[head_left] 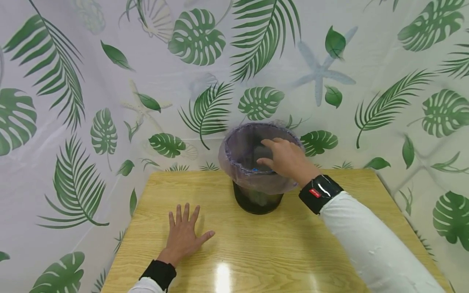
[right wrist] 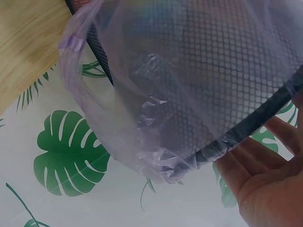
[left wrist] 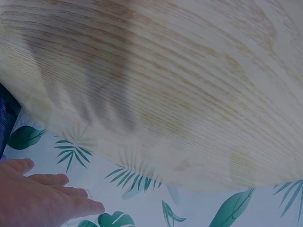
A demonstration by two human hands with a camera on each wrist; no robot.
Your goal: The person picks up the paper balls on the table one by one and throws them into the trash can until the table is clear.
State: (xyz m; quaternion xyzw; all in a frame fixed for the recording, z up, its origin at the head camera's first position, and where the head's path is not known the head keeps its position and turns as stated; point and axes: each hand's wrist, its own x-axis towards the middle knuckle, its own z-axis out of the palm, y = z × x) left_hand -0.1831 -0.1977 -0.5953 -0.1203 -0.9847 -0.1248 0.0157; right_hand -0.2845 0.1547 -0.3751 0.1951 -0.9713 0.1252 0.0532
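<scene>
A dark mesh waste bin (head_left: pixel 258 201) stands on the wooden table, lined with a translucent purple bin bag (head_left: pixel 249 179) folded over its rim. My right hand (head_left: pixel 287 158) is over the bin's opening in the head view, thumb and fingers apart, with nothing seen between them. In the right wrist view, the fingers of that right hand (right wrist: pixel 270 175) appear beside the rim, near the bag (right wrist: pixel 156 109) and the mesh. Left of the bin, my left hand (head_left: pixel 182 236) spreads its fingers above the table; the left wrist view shows the left hand (left wrist: pixel 42 201) holding nothing.
The wooden table (head_left: pixel 205 195) runs up to a leaf-printed cloth backdrop (head_left: pixel 146 81) at the back and sides. A small blue spot (head_left: pixel 255 169) shows inside the bin; what it belongs to is unclear. Black bands circle both wrists.
</scene>
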